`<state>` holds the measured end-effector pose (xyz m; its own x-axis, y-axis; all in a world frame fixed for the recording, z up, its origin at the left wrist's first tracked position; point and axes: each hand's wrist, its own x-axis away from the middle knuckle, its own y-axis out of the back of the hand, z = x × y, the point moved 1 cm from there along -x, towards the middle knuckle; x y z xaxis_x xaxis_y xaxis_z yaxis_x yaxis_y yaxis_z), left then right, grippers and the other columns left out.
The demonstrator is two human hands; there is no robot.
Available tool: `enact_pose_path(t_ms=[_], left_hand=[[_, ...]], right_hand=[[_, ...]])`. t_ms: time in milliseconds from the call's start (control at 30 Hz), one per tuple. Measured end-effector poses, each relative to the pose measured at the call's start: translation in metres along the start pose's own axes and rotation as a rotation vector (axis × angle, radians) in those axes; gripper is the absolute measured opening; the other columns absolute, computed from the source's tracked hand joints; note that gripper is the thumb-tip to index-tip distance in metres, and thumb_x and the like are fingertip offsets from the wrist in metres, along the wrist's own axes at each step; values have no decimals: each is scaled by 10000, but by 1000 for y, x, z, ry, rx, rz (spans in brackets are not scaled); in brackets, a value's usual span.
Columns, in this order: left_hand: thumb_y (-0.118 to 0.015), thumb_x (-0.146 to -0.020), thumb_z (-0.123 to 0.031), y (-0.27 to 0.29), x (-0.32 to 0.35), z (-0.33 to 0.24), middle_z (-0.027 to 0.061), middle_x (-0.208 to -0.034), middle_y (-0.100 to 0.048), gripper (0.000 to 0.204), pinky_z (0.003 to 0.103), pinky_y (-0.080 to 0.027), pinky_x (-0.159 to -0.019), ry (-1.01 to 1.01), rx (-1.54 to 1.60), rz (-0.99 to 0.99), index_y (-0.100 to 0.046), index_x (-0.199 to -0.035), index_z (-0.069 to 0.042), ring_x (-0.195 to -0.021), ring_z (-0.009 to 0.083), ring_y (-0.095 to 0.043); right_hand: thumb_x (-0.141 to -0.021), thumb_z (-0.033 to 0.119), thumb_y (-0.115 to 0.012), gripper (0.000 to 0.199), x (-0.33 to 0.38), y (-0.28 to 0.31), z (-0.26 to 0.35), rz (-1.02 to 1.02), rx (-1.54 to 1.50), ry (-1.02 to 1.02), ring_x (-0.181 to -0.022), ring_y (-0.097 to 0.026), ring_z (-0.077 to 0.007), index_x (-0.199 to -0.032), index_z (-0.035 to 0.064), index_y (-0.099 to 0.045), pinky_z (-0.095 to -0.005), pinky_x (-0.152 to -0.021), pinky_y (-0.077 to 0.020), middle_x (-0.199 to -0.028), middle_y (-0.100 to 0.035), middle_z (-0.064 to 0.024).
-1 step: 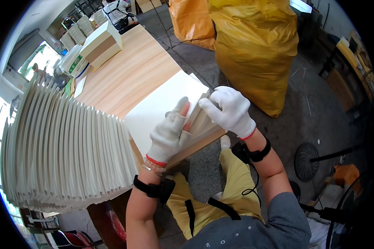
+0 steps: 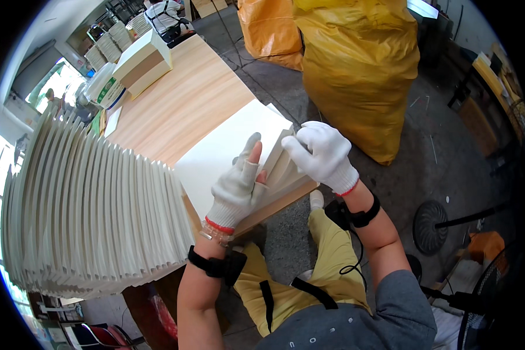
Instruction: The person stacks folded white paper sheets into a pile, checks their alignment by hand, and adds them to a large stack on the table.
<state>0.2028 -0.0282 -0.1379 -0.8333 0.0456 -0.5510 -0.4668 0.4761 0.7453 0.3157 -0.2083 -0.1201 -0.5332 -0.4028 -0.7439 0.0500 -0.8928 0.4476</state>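
Observation:
A flat white board-like piece (image 2: 216, 146), with a raised strip along its right side, lies on the near end of the wooden table. My left hand (image 2: 236, 186), in a white knit glove with some bare fingertips, rests over it with fingers stretched out. At the strip's far right corner is my right hand (image 2: 321, 151), also gloved. Its fingers are curled in and its thumb reaches toward the corner. Whatever lies inside that curl is hidden. Close to my left forearm stands a long row of thin white ridged pieces (image 2: 105, 210), packed on edge.
The light wooden table (image 2: 198, 81) runs away to the far left, bearing a white box-shaped stack (image 2: 143, 64) and a white bucket (image 2: 104, 87). Large yellow sacks (image 2: 356, 76) stand beyond its right edge. A round black stand base (image 2: 430, 227) sits on the right. Another person (image 2: 166, 20) is far off.
My left index finger has shifted slightly up and left, baring more of the finger beside it. My right thumb has moved slightly right at the corner. The white piece stays put.

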Motion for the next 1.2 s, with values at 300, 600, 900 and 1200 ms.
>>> enact_pose_path(t_ms=[300, 600, 900, 1200], left_hand=[[-745, -866, -107, 5, -1, 0, 199, -1443, -564, 341, 335, -561, -917, 130, 125, 183, -703, -1200, -59, -1155, 296, -682], [-681, -847, -49, 7, -5, -7, 191, -1418, -591, 362, 343, -590, -848, 54, 31, 121, -716, -1201, -114, -1089, 302, -707], [-691, -840, -17, 0, -1, 1, 170, -1381, -619, 338, 334, -578, -881, 101, 93, 159, -728, -1166, -98, -1075, 295, -708], [-676, -860, -15, 6, -5, -11, 175, -1360, -631, 358, 339, -572, -906, 68, 51, 121, -718, -1209, -84, -1104, 310, -699]], right_hand=[[-899, 180, -676, 311, 2, -6, 1, -26, -104, -191, -603, -595, -339, -649, 7, -608, -422, -553, -452, -620, -560, -158], [-895, 210, -705, 366, 3, -3, -2, 19, -100, -112, -563, -569, -320, -616, 11, -576, -407, -534, -441, -586, -521, -152], [-896, 200, -704, 353, 5, -10, -4, -31, -179, -237, -564, -582, -307, -621, 9, -593, -401, -533, -446, -603, -544, -158], [-889, 241, -722, 363, 6, -2, -4, 22, -164, -220, -569, -583, -291, -636, 7, -607, -391, -535, -448, -603, -546, -152]])
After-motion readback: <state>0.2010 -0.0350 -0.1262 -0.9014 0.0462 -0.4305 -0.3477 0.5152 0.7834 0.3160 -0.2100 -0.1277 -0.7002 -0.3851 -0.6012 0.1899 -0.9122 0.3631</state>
